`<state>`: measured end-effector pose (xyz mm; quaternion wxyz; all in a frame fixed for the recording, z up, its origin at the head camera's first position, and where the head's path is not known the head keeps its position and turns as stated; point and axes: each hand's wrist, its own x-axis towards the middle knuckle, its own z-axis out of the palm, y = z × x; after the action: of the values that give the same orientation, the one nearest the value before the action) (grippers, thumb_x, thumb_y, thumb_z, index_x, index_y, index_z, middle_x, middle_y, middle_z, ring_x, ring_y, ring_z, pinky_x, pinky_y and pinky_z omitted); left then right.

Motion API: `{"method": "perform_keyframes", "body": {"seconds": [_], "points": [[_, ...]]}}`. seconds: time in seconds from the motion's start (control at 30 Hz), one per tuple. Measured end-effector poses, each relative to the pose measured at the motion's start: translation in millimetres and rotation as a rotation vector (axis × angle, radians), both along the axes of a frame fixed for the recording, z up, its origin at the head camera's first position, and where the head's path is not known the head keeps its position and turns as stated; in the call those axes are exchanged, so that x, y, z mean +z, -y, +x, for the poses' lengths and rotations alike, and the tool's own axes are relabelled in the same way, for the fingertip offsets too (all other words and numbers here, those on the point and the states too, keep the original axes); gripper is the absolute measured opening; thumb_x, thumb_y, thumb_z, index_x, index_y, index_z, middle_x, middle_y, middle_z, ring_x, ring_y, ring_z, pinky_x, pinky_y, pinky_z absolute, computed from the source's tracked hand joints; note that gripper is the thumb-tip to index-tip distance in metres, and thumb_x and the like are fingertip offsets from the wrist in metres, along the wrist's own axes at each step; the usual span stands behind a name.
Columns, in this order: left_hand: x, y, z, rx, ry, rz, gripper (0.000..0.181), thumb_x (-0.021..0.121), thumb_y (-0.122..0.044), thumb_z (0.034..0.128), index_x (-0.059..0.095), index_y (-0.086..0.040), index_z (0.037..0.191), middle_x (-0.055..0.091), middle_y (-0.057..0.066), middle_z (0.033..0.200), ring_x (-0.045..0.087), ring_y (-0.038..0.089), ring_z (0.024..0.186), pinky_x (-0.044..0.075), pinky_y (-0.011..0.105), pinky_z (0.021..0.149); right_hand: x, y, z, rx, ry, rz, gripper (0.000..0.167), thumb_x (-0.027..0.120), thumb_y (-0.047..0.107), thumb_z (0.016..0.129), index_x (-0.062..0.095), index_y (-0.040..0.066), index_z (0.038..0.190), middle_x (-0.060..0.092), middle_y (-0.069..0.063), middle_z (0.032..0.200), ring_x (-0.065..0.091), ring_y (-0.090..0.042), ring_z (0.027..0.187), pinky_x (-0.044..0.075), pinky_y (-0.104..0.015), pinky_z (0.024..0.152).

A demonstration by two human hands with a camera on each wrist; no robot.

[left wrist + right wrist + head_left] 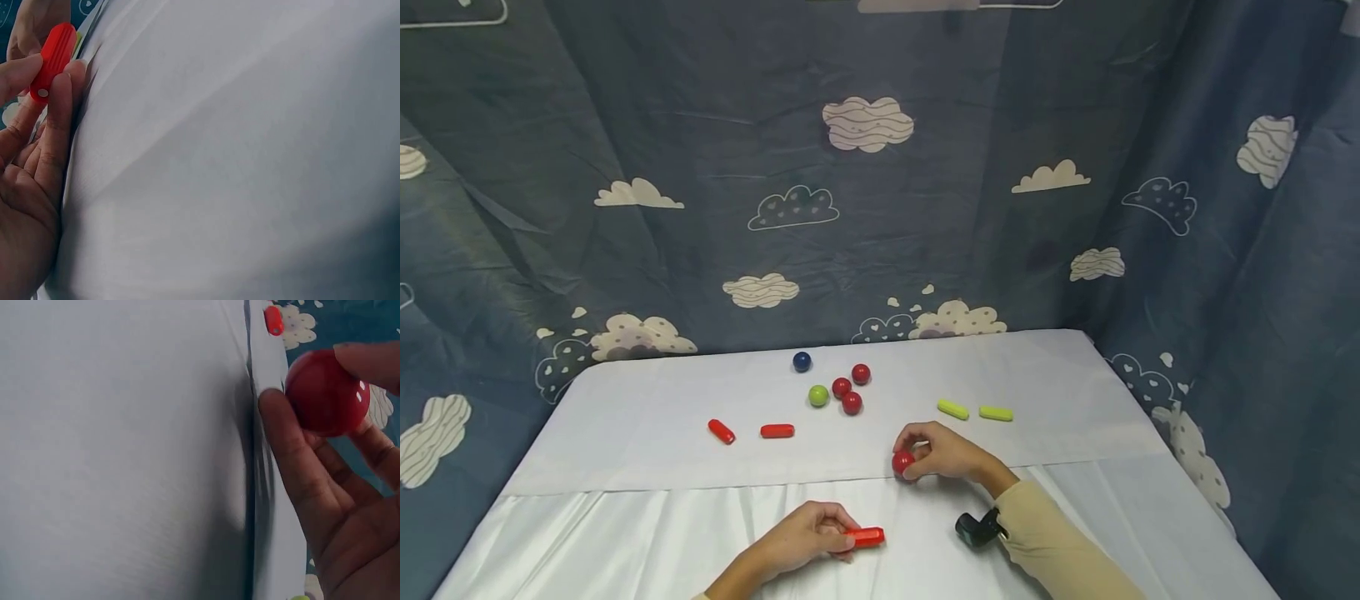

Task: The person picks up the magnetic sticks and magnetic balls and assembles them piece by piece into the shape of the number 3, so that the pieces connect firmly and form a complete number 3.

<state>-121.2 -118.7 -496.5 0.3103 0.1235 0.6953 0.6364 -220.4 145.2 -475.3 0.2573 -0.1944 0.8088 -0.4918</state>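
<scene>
In the head view my left hand [801, 537] pinches a red magnetic rod [868, 537] near the front of the table, its free end pointing right. The left wrist view shows ridges along this rod [56, 53] and a small silver disc on its end. My right hand [951, 452] holds a red ball [902, 462] farther back and to the right, between thumb and fingers. Up close in the right wrist view the ball [325, 394] is smooth and shiny. Rod and ball are apart.
On the white-covered table [647, 467] lie two red rods [721, 431] at left, two yellow-green rods [996, 413] at right, and a cluster of red balls [852, 403], a green ball [818, 396] and a blue ball [802, 362] behind. A cloud-patterned curtain [925, 250] surrounds the table.
</scene>
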Motion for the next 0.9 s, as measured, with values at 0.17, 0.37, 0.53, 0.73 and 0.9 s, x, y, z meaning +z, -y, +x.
{"method": "perform_keyframes", "body": {"seconds": [0.17,0.37,0.53,0.73,0.9], "points": [[0.5,0.6,0.2,0.001,0.000,-0.002,0.017,0.066,-0.007,0.0890,0.064,0.004,0.102,0.067,0.004,0.078,0.063,0.011,0.072,0.049,0.020,0.070,1.5,0.3,9.3,0.102,0.037,-0.022,0.027,0.075,-0.001,0.076,0.062,0.006,0.099,0.061,-0.005,0.102,0.062,-0.020,0.084,0.052,-0.031,0.079],[0.0,0.4,0.0,0.003,0.009,-0.012,0.018,0.066,-0.008,0.0894,0.064,0.003,0.103,0.067,0.004,0.079,0.063,0.010,0.072,0.049,0.020,0.072,0.9,0.0,16.7,0.211,-0.004,-0.019,0.030,0.078,-0.004,0.072,0.065,0.005,0.099,0.064,-0.003,0.092,0.059,-0.015,0.076,0.050,-0.023,0.069],[-0.6,0.1,-0.5,0.001,0.011,-0.004,0.018,0.065,-0.008,0.0896,0.064,0.003,0.103,0.068,0.005,0.081,0.064,0.010,0.072,0.050,0.021,0.072,0.3,0.9,21.5,0.300,0.071,-0.047,0.030,0.076,-0.009,0.072,0.065,0.002,0.098,0.065,-0.003,0.085,0.059,-0.012,0.070,0.050,-0.020,0.066],[0.0,0.0,-0.4,0.005,0.006,-0.016,0.018,0.065,-0.008,0.0895,0.064,0.003,0.103,0.068,0.007,0.081,0.064,0.011,0.072,0.051,0.022,0.073,-2.9,3.8,25.3,0.364,0.025,-0.016,0.028,0.080,-0.005,0.069,0.065,0.005,0.091,0.062,0.002,0.074,0.053,-0.005,0.063,0.044,-0.017,0.059],[0.1,-0.2,-0.3,0.004,0.005,-0.014,0.018,0.065,-0.009,0.0899,0.064,0.003,0.103,0.068,0.006,0.081,0.064,0.011,0.072,0.051,0.023,0.073,-6.2,4.7,27.3,0.394,-0.005,-0.018,0.028,0.081,-0.002,0.069,0.065,0.009,0.089,0.058,0.004,0.068,0.048,-0.002,0.059,0.038,-0.015,0.054]]}}
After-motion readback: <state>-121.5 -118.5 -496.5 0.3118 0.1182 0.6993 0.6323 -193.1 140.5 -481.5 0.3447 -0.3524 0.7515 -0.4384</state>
